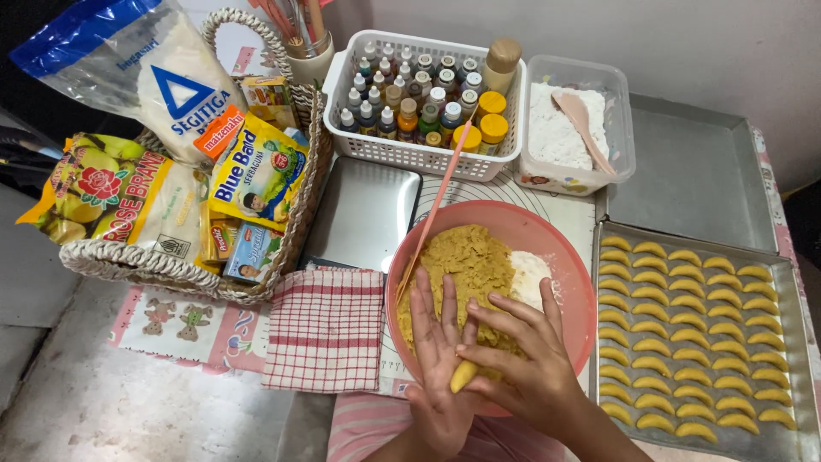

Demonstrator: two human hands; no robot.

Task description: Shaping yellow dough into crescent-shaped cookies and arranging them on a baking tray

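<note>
The left hand (436, 359) is flat and open, palm up, fingers spread. The right hand (522, 359) lies across it with its fingers loosely curved, not in a fist. Between the two palms sits a small roll of yellow dough (463, 376); one end pokes out below the right hand. Both hands press on it gently, so neither one is really gripping it. The roll is right over the near edge of the pink bowl (564, 265). That bowl holds a big lump of the same yellow dough (466, 265) and a little heap of white flour (530, 275). A thin pink stick (438, 201) leans in the bowl. The dough piece looks soft and light, and a bit oily, so it would squash or lose its shape if squeezed hard. I think it is best held with flat palms or soft fingertips around its middle, never pinched at the thin ends. To the right is a metal tray (795, 359) full of curved yellow dough shapes (684, 334) in neat rows, close together. Those look soft too, and easy to dent. A red checked cloth (325, 329) lies just left of the bowl. Behind it are a white basket of small colour bottles (423, 111), a tub of flour with a pink spoon (569, 128), and a woven basket of packets (171, 265).
</note>
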